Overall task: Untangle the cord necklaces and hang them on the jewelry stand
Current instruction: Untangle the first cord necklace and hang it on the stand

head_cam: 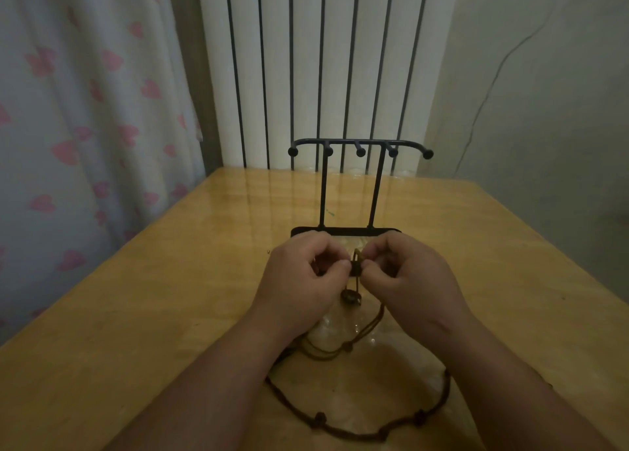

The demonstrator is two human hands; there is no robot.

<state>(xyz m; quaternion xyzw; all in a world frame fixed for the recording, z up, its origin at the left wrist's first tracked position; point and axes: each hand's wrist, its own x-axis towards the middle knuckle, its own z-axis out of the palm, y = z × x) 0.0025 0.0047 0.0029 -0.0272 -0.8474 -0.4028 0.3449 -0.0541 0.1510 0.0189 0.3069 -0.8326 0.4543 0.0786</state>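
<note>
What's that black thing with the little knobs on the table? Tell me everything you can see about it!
It is a jewelry stand, black and thin, metal by its look. Its flat rectangular base rests on the wooden table. Two straight posts rise to a top bar with five round-knobbed tips pointing forward. It stands upright, and nothing hangs on it. The left hand and right hand pinch a cord necklace just in front of the base.

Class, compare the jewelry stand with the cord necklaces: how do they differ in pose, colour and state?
The jewelry stand stands upright; the cord necklaces lie in loose loops. The stand is black, the necklaces brown. The stand carries nothing; the necklaces are pinched by the left hand and right hand. Both rest on the table.
</note>
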